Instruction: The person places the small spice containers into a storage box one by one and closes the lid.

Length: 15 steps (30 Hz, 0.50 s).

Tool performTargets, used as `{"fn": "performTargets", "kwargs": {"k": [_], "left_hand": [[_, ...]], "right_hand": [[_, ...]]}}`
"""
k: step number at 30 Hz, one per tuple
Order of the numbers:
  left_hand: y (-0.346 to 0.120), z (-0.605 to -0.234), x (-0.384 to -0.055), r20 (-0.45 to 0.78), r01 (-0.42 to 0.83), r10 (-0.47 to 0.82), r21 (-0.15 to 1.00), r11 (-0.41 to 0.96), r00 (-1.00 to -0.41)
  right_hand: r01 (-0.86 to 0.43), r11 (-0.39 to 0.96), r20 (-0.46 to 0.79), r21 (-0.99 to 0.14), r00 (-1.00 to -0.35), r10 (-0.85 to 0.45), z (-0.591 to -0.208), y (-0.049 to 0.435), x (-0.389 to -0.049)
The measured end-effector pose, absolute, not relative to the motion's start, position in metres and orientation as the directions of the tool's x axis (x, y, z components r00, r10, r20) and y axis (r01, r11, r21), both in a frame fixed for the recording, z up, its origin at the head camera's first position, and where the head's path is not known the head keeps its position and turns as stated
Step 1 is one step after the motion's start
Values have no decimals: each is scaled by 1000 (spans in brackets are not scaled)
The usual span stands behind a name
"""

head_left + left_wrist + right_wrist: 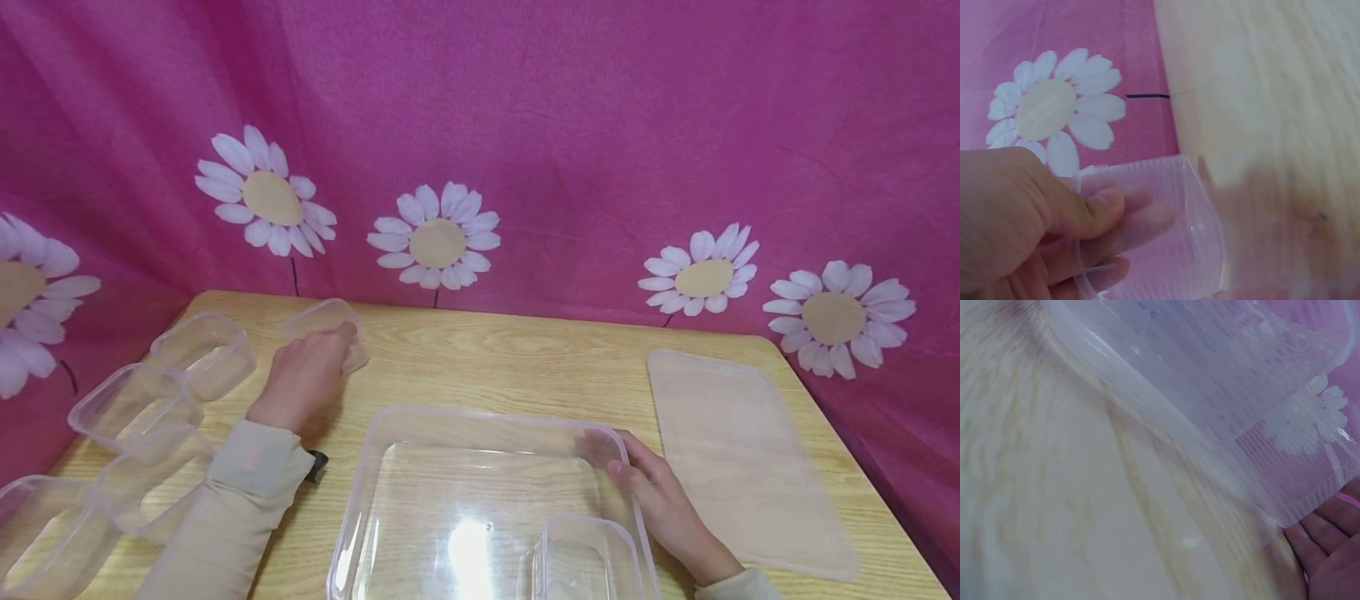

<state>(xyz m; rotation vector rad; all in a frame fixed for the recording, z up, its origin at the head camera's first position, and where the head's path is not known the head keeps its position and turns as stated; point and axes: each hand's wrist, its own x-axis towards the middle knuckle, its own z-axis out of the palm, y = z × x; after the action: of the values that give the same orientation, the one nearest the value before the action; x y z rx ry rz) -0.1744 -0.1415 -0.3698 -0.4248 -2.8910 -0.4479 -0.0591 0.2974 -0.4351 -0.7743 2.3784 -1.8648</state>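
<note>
Toward the back left of the table, my left hand (311, 371) holds a small clear plastic container (324, 315). In the left wrist view, the thumb lies at the near wall of that container (1179, 250) and fingers show through the plastic. My right hand (667, 500) grips the far right corner of a large clear plastic box (491, 419). Fingers of the right hand (1335, 550) lie against the ribbed outer wall of the large box (1285, 494) in the right wrist view. Inside that box, at its right side, sits another small clear container (588, 533).
Several small clear containers stand along the left side, among them one at the back (204, 354) and one at the front (52, 533). A flat translucent lid (750, 467) lies on the right. Behind the wooden table (480, 354) hangs a pink flowered cloth (555, 125).
</note>
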Motion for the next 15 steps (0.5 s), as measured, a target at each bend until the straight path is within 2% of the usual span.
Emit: {"fn": "performTargets", "kwargs": {"k": [10, 15], "left_hand": [[-133, -359, -170, 286, 404, 316, 339, 850, -904], [-127, -353, -167, 365, 452, 325, 351, 820, -872]], "right_hand": [[-350, 168, 264, -922, -883, -389, -435, 298, -59], [-353, 168, 265, -920, -879, -397, -435, 298, -59]]}}
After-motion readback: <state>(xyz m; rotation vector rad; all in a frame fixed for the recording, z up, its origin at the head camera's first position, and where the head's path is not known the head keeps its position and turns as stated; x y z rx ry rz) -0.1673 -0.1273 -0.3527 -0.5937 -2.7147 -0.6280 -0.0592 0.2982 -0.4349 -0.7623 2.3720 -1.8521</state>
